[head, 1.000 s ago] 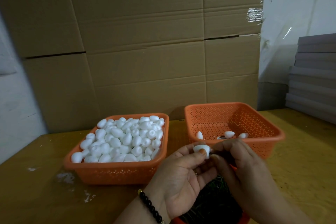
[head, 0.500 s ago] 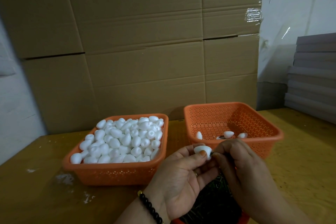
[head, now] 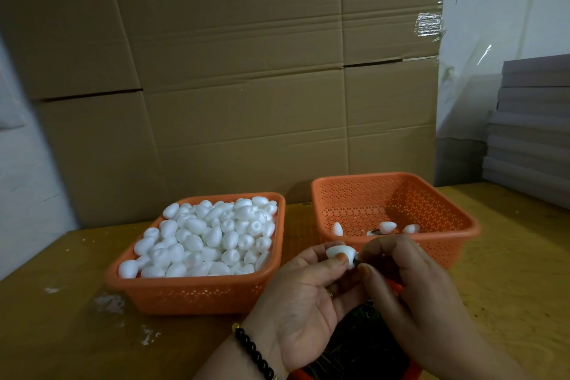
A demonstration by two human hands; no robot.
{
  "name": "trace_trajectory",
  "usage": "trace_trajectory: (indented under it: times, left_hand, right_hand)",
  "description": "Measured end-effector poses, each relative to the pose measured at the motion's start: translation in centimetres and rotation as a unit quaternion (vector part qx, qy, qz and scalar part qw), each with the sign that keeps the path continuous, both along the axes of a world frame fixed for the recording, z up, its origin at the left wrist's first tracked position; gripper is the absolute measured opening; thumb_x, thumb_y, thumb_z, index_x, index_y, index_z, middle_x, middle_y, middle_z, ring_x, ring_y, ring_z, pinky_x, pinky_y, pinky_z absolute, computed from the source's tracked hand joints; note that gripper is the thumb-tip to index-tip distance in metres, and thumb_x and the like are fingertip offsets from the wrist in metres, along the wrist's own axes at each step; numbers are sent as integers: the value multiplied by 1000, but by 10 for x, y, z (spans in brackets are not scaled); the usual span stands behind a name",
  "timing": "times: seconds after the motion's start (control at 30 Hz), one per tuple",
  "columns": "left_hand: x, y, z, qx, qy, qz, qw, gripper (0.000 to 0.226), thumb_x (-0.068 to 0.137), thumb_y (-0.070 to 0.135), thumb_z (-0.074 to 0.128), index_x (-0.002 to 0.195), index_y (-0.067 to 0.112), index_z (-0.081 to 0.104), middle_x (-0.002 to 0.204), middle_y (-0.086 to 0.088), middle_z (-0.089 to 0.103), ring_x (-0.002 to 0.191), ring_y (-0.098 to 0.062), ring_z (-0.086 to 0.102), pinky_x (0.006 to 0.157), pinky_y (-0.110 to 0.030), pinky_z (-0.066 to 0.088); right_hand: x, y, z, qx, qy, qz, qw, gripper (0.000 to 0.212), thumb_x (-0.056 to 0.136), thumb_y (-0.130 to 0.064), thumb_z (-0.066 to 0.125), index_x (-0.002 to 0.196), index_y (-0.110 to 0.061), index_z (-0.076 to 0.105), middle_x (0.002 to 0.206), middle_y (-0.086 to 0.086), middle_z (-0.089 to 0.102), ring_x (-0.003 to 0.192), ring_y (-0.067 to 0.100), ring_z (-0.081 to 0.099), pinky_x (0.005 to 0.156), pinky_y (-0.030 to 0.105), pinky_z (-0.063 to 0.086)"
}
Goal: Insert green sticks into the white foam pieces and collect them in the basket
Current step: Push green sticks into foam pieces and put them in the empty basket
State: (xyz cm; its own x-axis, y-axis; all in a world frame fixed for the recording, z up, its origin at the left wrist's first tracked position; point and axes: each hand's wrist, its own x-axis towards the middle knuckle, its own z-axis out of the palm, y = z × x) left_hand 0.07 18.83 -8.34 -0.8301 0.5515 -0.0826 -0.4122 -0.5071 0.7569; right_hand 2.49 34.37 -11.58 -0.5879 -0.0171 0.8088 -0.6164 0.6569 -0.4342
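Note:
My left hand (head: 303,296) pinches a white foam piece (head: 338,252) between thumb and fingers, in front of the right basket. My right hand (head: 410,293) pinches a dark green stick (head: 357,261) whose tip meets the foam piece's right end; most of the stick is hidden by my fingers. The right orange basket (head: 431,204) holds a few finished foam pieces (head: 387,227). The left orange basket (head: 197,293) is heaped with several loose foam pieces (head: 209,238). Below my hands a container of green sticks (head: 354,349) shows partly.
Both baskets stand on a wooden table (head: 61,318) with white foam crumbs (head: 109,302) at the left. A tall cardboard wall (head: 234,71) rises behind. A stack of grey boards (head: 533,133) lies at the right edge.
My hands stay nearly in place; the right fingers have closed in on the foam piece's end. The view has shifted only slightly.

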Motion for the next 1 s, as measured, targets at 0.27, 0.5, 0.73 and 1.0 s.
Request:
trace_trajectory:
  times: [0.27,0.5,0.73,1.0]
  left_hand:
    - [-2,1,-3,-5,6,5,1000,30,81,5,60,111,2,64,99,-19,68,86,-25,65,70,-34,57]
    - [-3,1,-7,-36,-2,-26,999,27,86,23,59,104,9,72,104,-11,71,80,-19,68,76,-36,54]
    - [-2,3,-9,-27,-31,-63,997,32,92,27,52,107,9,74,102,-10,70,89,-19,67,82,-35,53]
    - [-1,7,-9,-65,15,-33,997,33,93,25,53,118,9,67,109,-17,69,95,-26,66,81,-39,54]
  right_hand:
    - [1,-1,-2,-13,-11,22,1000,33,76,-14,74,103,-22,57,100,-19,59,93,-1,64,78,12,50]
    - [-1,1,-4,-5,-14,2,1000,41,76,-16,79,107,-29,56,102,-21,56,94,2,63,79,20,51]
    - [-3,-1,-2,-24,-11,24,999,25,79,-24,71,102,-28,61,99,-18,59,92,8,64,77,24,52]
    - [-4,2,-2,-113,-31,48,992,24,80,-38,63,104,-40,57,102,-19,68,94,1,67,77,23,54]
